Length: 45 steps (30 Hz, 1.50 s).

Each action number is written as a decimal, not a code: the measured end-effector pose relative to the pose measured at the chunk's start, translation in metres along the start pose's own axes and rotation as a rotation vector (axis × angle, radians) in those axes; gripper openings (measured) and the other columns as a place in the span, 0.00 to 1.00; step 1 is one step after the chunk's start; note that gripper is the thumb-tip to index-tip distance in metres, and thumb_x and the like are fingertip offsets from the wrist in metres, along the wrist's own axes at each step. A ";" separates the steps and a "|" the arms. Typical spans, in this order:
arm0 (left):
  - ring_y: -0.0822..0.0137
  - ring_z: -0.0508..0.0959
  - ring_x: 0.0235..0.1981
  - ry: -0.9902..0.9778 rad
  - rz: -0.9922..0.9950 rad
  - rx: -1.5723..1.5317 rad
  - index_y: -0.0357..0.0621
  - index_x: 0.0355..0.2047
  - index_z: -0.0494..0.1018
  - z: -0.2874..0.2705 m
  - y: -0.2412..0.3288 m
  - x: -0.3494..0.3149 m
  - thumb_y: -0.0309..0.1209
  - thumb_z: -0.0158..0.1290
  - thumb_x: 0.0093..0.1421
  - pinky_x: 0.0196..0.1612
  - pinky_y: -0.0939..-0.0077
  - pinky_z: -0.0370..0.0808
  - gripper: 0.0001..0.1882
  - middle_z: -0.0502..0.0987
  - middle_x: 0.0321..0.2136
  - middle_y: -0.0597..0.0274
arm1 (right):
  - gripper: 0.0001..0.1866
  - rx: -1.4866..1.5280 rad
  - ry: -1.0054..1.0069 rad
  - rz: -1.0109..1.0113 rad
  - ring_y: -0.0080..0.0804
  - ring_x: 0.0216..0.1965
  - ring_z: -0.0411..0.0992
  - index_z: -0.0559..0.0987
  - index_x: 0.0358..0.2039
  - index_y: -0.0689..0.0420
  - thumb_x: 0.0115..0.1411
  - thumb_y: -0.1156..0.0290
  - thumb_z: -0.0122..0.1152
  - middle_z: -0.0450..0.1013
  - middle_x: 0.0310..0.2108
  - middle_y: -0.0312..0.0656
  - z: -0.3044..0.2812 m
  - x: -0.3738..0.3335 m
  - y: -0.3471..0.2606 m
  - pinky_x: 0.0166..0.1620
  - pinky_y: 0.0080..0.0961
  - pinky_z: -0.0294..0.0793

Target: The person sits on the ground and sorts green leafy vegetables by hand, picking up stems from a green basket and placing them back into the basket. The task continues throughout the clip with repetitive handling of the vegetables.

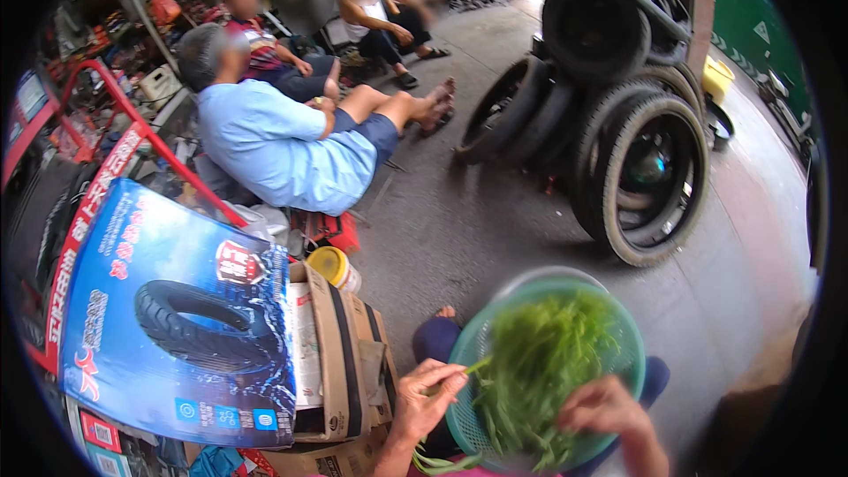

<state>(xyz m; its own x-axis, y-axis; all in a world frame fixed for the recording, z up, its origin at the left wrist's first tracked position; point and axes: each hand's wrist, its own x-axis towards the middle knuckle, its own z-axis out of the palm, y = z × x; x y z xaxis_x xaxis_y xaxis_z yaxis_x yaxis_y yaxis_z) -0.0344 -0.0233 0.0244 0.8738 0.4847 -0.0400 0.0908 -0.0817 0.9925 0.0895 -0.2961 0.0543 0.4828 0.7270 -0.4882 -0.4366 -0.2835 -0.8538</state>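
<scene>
A green plastic colander (pixel 632 349) rests on my lap, heaped with long-leaved leafy greens (pixel 548 353). At its left rim my left hand (pixel 428 399) is closed, pinching a pale green stem (pixel 477 366) between thumb and fingers. Below that hand, more loose stems (pixel 442 463) lie by the colander's lower edge. My right hand (pixel 605 408) is over the right side of the greens, its fingers bent and smeared by motion. I cannot make out whether it grips any leaves.
Cardboard boxes (pixel 349 362) and a blue tyre poster (pixel 177 318) stand to my left, with a yellow-lidded tub (pixel 329 265) behind. Stacked tyres (pixel 654 177) fill the right. A person in light blue (pixel 274 141) sits ahead at left, two more people beyond.
</scene>
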 end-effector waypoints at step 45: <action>0.61 0.73 0.51 -0.261 -0.431 -1.178 0.33 0.51 0.71 0.019 0.005 0.045 0.24 0.50 0.63 0.41 0.72 0.72 0.16 0.75 0.46 0.55 | 0.13 -0.484 0.425 -0.684 0.38 0.34 0.77 0.82 0.37 0.62 0.58 0.66 0.67 0.79 0.30 0.47 0.043 0.059 -0.014 0.44 0.34 0.72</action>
<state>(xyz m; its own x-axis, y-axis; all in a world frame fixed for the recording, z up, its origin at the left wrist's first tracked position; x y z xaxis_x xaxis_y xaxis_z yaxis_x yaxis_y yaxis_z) 0.0145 -0.0179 0.0250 0.9590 0.0840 -0.2706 0.0297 0.9199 0.3910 0.0917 -0.2228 0.0457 0.7959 0.5699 0.2043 0.3618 -0.1773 -0.9153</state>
